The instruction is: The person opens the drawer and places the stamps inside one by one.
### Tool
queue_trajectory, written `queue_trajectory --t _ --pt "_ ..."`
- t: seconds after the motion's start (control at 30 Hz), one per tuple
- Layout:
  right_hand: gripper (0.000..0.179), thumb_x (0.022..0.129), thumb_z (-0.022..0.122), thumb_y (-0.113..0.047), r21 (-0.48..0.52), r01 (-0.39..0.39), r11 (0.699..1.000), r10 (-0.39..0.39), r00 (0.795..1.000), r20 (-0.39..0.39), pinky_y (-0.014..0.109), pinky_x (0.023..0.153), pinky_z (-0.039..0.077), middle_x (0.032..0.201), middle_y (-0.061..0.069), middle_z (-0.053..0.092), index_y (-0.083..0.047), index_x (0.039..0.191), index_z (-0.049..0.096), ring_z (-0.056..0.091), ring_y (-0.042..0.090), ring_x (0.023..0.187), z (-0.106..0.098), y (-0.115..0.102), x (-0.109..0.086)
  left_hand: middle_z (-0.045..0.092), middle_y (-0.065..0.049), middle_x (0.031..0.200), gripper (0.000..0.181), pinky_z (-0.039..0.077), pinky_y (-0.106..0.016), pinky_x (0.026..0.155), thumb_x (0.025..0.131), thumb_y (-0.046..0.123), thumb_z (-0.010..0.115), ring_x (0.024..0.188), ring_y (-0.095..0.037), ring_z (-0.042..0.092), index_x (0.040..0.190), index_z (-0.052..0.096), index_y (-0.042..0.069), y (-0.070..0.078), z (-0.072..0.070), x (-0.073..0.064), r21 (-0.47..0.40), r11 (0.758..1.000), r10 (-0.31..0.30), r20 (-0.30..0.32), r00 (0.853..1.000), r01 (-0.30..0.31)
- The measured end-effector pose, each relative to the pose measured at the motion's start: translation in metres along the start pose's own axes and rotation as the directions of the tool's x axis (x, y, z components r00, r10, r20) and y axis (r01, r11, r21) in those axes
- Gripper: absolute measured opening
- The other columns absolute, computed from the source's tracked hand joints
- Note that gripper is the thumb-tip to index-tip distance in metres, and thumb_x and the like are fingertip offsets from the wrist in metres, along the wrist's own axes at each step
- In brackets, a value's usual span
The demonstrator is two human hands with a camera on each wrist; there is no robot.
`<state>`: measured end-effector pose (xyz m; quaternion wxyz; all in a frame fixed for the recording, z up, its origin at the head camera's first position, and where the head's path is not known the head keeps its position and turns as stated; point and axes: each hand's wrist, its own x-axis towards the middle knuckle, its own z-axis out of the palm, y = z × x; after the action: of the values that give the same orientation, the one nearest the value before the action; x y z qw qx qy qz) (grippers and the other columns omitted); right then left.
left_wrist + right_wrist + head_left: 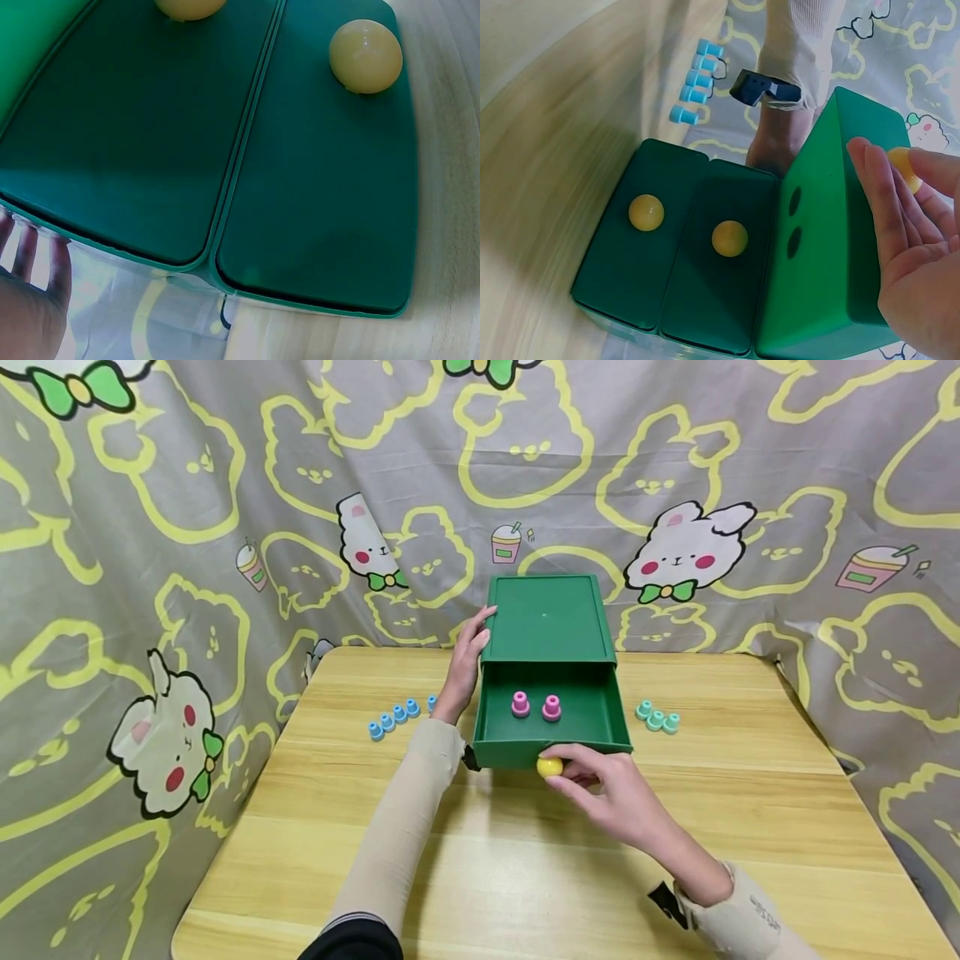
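A green drawer cabinet (547, 618) stands on the table, its top drawer (495, 755) pulled out. Inside that drawer two pink stepped pegs (520, 704) stand upright. My right hand (618, 793) pinches the round yellow knob (550, 767) on the drawer's front between thumb and fingers. On the cabinet's left side rests my left hand (465, 664), fingers extended along the wall. Two lower drawer fronts with yellow knobs (646, 213) are closed, as the right wrist view shows.
Several blue pegs (400, 713) stand in a slanted row left of the cabinet. Three mint-green pegs (655, 720) sit to its right. A patterned grey curtain (420, 460) hangs behind and beside the wooden table (750, 827).
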<state>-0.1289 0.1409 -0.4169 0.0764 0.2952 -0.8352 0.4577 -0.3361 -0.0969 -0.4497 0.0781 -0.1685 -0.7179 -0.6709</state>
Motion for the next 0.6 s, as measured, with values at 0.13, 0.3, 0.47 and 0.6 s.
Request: queue_trajectory --t 0.13,0.3,0.47,0.6 --pt "0.026 0.094 0.076 -0.012 -0.007 -0.006 1.0 0.006 1.0 -0.003 0.025 0.071 0.06 0.084 -0.011 0.075 -0.021 0.118 0.073 0.072 0.008 0.073 0.0 0.002 0.003 0.034 0.002 0.163 0.051 0.027 -0.052 0.124 0.106 0.041 0.043 0.15 -0.023 0.035 0.155 0.049 0.03 0.0 0.0 0.0 -0.007 1.0 -0.002 -0.001 1.0 0.002" --pt "0.025 0.094 0.076 -0.014 -0.01 -0.027 1.0 0.027 1.0 0.001 0.025 0.071 0.061 0.084 -0.009 0.076 -0.023 0.118 0.073 0.073 0.01 0.074 -0.002 0.005 0.007 0.032 0.0 0.164 0.051 0.026 -0.054 0.124 0.107 0.039 0.042 0.151 -0.025 0.033 0.156 0.047 0.028 0.0 -0.001 0.0 -0.01 1.0 -0.011 0.005 1.0 0.011" --pt "0.024 0.095 0.076 -0.016 0.0 -0.036 0.999 0.036 0.999 0.01 0.026 0.072 0.061 0.084 -0.004 0.077 -0.022 0.118 0.072 0.074 0.013 0.074 -0.004 0.008 0.012 0.028 -0.005 0.168 0.051 0.023 -0.054 0.126 0.109 0.033 0.04 0.154 -0.028 0.029 0.159 0.044 0.021 0.008 0.0 -0.002 -0.022 0.999 -0.023 0.018 1.0 0.023" --pt "0.024 0.095 0.076 -0.015 -0.001 -0.05 0.999 0.05 0.999 0.019 0.026 0.073 0.061 0.084 -0.001 0.078 -0.021 0.118 0.072 0.074 0.01 0.075 -0.005 0.01 0.017 0.029 -0.009 0.167 0.051 0.023 -0.053 0.126 0.108 0.026 0.041 0.154 -0.031 0.03 0.158 0.045 0.015 0.022 0.002 -0.007 -0.034 0.999 -0.021 0.016 1.0 0.021"
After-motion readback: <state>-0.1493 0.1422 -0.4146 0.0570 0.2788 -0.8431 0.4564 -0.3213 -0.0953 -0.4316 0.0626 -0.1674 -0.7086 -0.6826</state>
